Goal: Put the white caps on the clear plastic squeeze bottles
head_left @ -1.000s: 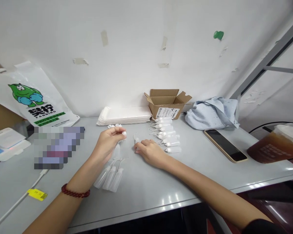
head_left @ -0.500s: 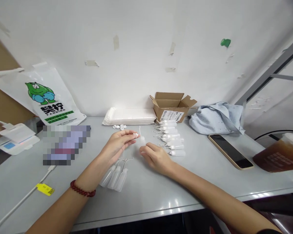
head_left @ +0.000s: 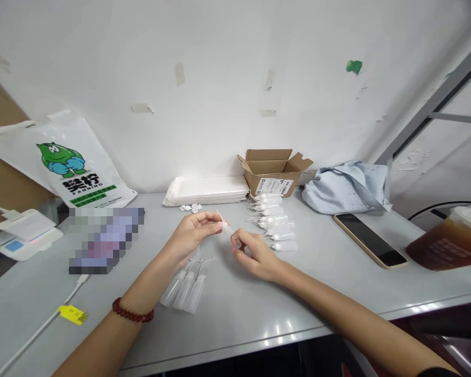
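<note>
On my left wrist sits a red bead bracelet (head_left: 132,312), and left of it a yellow tag (head_left: 73,314) hangs on a white cable (head_left: 31,335) that runs over the grey desk (head_left: 239,309). Just beside my left forearm three small clear bottles (head_left: 182,288) lie side by side, their thin tips pointing away from me.

Beyond them my left hand (head_left: 194,233) is raised a little above the desk. Its grip is closed, thumb and fingertips pinching a small white needle-tipped piece (head_left: 223,224), which sticks out to the right. My right hand (head_left: 255,254) is just beside that piece, low over the desk, fingers curled in with thumb and forefinger close together. I cannot tell whether that grip has anything in it.

To the right of my hands a row of filled-out white bottles (head_left: 275,224) lies stacked one behind the other, and further right a dark phone (head_left: 369,241) lies flat. A few loose white caps (head_left: 191,208) sit behind my left hand. At the wall stand a stack of white packets (head_left: 208,189), an open cardboard box (head_left: 273,170) and a crumpled pale blue cloth (head_left: 347,186).
</note>
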The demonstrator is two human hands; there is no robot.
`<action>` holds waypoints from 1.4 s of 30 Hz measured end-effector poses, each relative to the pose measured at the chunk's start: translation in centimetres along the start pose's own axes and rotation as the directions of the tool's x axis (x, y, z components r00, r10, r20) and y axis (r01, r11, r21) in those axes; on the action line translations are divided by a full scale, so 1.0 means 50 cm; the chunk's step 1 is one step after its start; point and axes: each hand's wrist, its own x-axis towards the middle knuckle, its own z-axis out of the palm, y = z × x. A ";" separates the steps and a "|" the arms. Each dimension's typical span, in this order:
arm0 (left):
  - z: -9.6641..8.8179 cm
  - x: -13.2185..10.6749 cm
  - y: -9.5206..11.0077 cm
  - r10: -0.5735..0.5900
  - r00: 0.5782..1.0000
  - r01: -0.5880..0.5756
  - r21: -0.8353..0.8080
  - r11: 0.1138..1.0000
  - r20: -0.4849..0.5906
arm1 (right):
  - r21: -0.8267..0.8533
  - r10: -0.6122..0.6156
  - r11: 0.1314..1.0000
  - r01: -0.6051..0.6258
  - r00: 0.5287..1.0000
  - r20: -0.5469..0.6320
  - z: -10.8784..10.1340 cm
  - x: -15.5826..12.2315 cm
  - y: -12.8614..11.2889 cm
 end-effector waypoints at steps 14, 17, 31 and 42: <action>0.012 -0.001 -0.010 -0.008 0.998 0.015 0.130 0.991 -0.059 | 0.711 0.334 0.620 -0.330 0.932 0.142 -0.022 0.015 -0.002; 0.017 -0.004 -0.006 0.000 0.996 0.011 0.130 0.991 -0.087 | 0.767 0.385 0.520 -0.376 0.905 0.183 -0.025 0.018 -0.001; 0.021 -0.004 -0.010 -0.127 0.988 0.136 0.091 0.987 -0.092 | 0.679 0.384 0.635 -0.368 0.913 0.136 -0.022 0.012 -0.011; 0.027 -0.009 -0.004 -0.036 0.994 0.044 0.081 0.996 -0.103 | 0.802 0.477 0.388 -0.454 0.844 0.246 -0.029 0.021 -0.012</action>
